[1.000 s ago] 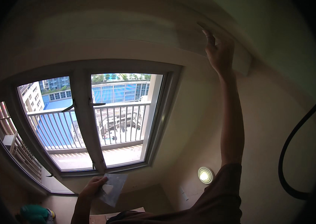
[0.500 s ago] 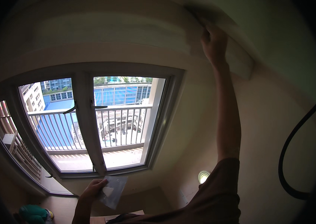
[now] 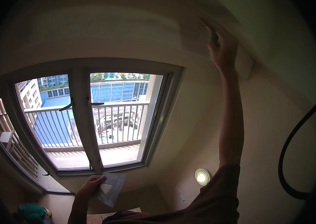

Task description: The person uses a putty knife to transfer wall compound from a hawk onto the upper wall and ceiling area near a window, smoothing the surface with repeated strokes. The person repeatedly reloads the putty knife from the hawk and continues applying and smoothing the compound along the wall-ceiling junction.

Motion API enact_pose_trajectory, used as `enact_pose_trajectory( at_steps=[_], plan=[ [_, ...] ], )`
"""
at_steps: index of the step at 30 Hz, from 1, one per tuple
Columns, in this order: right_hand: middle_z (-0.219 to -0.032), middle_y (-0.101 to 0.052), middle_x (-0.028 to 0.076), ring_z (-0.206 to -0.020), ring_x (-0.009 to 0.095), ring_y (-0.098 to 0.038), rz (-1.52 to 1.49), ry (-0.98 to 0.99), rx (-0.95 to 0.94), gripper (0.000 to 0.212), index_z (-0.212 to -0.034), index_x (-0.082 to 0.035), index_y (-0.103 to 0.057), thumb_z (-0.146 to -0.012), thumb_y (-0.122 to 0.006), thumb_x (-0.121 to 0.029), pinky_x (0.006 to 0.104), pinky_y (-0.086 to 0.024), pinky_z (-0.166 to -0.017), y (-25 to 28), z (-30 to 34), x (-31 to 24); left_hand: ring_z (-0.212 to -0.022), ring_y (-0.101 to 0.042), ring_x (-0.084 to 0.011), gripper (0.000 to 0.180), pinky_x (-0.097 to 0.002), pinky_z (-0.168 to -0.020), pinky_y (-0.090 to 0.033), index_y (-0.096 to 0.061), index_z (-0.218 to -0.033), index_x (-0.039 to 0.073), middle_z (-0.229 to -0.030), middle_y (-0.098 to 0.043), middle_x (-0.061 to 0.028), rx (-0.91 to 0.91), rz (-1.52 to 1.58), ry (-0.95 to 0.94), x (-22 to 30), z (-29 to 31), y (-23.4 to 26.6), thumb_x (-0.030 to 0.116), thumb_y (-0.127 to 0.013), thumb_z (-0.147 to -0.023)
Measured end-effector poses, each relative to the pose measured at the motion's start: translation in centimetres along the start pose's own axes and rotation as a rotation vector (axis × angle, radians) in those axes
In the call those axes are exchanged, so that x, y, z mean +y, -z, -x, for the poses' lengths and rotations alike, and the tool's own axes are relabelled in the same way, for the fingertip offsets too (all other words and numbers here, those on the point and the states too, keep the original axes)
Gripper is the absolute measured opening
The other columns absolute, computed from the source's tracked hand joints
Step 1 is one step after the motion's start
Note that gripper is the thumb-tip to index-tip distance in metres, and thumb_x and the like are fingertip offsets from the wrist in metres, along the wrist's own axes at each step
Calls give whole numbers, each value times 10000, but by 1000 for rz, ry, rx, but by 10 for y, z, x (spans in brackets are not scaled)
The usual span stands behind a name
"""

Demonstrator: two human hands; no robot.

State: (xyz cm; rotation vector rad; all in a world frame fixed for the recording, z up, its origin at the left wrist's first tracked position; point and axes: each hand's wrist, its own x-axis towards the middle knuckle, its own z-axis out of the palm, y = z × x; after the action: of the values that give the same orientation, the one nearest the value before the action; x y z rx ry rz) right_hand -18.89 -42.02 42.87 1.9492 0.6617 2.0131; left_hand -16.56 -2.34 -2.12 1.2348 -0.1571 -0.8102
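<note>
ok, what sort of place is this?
Probably a room on an upper floor of a tall building, perhaps an apartment: a framed window, a balcony railing just outside it, and a blue roof beyond, seen from above.

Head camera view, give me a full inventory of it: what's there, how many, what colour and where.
Flat sheet: one, pale grey, low centre
White patch: one, white, on or inside the sheet, unclear which
Window: one, grey frame, three panes showing, left half
Railing: one, whitish, outside the glass
Buildings: several, blue, white and grey, beyond the railing
Round light: one, glowing yellowish white, lower right of centre
Curved band: one, black, right edge
Bundle: one, green, bottom left
Sleeve: one, dark, lower right
Left hand: one, bare, gripping the sheet
Right hand: one, bare, raised upper right; grip unclear
</note>
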Motion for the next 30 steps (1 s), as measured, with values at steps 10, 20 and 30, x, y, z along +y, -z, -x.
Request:
enact_pose_trajectory(
  at_steps=[10, 20, 30],
  plan=[
    [-734, -632, 149, -589, 264, -605, 115, 135, 21, 295, -1037, -89, -666, -785, -556, 20, 333, -456, -543, -25, -28, 22, -673, -614, -127, 344, -261, -598, -515, -612, -963, -54, -819, -639, -69, 33, 16, -30, -17, -3, 14, 282, -554, -918],
    [-643, -573, 143, -534, 236, -562, -226, 23, -21, 231, -977, -87, -678, -771, -595, -24, 335, -430, -493, -8, 29, -21, -659, -594, -95, 324, -237, -590, -482, -629, -947, -44, -794, -634, -46, 64, -14, -33, -3, 15, 1, 272, -560, -915],
    [-767, -643, 183, -662, 290, -634, 125, -23, -7, 165, -968, -19, -674, -846, -590, -93, 338, -472, -607, 17, 5, 82, -674, -611, -115, 305, -251, -600, -504, -618, -967, -54, -831, -640, -65, 16, 30, -42, -6, 9, 1, 240, -550, -922]
  ],
)
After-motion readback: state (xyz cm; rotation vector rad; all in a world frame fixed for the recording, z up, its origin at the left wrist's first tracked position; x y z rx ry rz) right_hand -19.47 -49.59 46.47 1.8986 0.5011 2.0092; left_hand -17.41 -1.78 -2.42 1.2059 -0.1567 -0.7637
